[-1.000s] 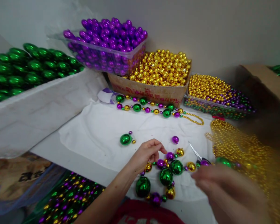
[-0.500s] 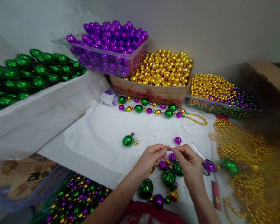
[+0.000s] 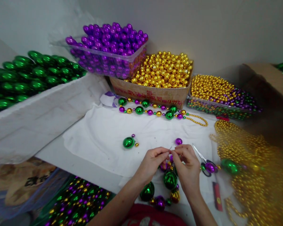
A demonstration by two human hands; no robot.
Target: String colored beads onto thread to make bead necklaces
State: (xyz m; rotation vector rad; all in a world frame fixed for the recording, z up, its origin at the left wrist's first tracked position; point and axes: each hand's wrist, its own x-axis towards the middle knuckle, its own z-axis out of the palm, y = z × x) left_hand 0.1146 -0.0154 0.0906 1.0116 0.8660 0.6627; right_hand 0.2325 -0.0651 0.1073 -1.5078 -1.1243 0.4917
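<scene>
My left hand [image 3: 152, 162] and my right hand [image 3: 186, 166] meet over the white cloth [image 3: 103, 138], fingertips pinched together on a thin string end or needle too small to make out. Below them lies a strand of large green, purple and gold beads [image 3: 166, 188]. A loose purple bead [image 3: 178, 141] sits just beyond the fingertips. A loose green bead [image 3: 128, 142] with tiny beads lies to the left. Small scissors [image 3: 204, 160] rest right of my right hand.
Behind stand a clear tub of purple beads [image 3: 108, 47], a cardboard box of gold beads [image 3: 160, 73] and a tray of small beads [image 3: 221, 94]. A finished strand [image 3: 155, 111] lies before them. Green beads [image 3: 25, 75] fill the left box. Gold strands [image 3: 254, 163] pile at right.
My right hand came in from the blurred lower right and joined my left hand at the fingertips. The camera shifted slightly.
</scene>
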